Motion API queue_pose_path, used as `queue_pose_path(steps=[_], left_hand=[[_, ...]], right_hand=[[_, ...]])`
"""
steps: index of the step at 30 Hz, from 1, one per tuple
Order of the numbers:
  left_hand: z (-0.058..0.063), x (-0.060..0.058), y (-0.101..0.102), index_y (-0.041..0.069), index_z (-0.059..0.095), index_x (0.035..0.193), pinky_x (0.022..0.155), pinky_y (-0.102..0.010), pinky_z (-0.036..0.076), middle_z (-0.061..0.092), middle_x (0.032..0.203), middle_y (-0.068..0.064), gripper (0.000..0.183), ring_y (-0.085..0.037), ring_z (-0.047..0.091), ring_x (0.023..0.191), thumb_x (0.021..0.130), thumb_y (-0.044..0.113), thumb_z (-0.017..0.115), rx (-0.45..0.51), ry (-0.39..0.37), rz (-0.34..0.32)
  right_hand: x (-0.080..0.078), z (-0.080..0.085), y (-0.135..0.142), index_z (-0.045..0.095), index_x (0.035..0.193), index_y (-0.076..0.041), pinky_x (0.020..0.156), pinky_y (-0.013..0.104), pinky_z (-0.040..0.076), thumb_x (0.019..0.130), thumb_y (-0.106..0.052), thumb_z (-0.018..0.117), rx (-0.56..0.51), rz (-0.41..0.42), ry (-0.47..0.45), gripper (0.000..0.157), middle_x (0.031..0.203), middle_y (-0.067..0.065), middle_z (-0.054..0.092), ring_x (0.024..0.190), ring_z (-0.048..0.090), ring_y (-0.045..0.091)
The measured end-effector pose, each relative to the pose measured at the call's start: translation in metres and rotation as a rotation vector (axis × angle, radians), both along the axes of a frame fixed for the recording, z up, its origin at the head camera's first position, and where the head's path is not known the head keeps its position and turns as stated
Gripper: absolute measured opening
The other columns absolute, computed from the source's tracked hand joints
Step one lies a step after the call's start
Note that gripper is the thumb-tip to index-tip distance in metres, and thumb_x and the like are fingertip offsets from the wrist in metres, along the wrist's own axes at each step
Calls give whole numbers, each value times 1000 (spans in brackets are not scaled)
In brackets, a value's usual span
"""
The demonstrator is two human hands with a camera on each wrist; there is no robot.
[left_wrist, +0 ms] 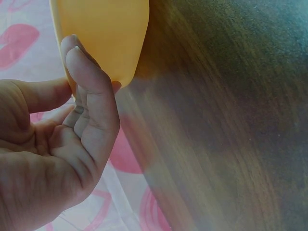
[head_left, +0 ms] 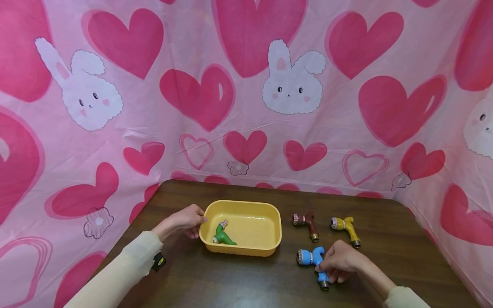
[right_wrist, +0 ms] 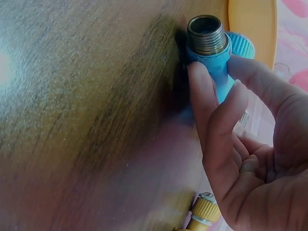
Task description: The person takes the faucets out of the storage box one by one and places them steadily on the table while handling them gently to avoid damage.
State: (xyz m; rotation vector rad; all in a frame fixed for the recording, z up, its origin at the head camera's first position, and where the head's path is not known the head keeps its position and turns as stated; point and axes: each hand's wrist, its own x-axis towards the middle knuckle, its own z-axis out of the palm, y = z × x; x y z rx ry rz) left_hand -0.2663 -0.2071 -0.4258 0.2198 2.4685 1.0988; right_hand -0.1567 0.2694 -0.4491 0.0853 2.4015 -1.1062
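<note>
My left hand (head_left: 190, 219) pinches the left rim of a yellow plastic basin (head_left: 250, 249), thumb on one side of the wall and fingers on the other in the left wrist view. Inside the basin, at its front left, lies a green tap (head_left: 223, 236). On the right, my right hand (head_left: 340, 261) pinches a blue tap (head_left: 319, 262) by its body, between thumb and fingers. The blue tap's threaded metal end (right_wrist: 207, 36) points toward the camera in the right wrist view, and its ribbed knob faces left in the head view.
Behind the blue tap, a dark red tap (head_left: 309, 224) lies right of the basin, with a yellow tap (head_left: 348, 230) farther right. All this is on a dark wooden table (head_left: 215, 282). A pink cloth (head_left: 246, 119) with hearts and rabbits hangs around the table's back and sides.
</note>
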Motion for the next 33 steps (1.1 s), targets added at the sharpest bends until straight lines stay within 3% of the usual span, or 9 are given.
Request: queue_pose_path(steps=[33], left_hand=[[2,0,1,-5,72,104,52,-34,60,62,64,-11,19,-16,59,48,106,6,57,-11,-3,-7]], right_hand=[[0,4,2,79,79,-3,49,21,54,88,-20,86,-3,34,-7,20,65,5,71,53,67,9]])
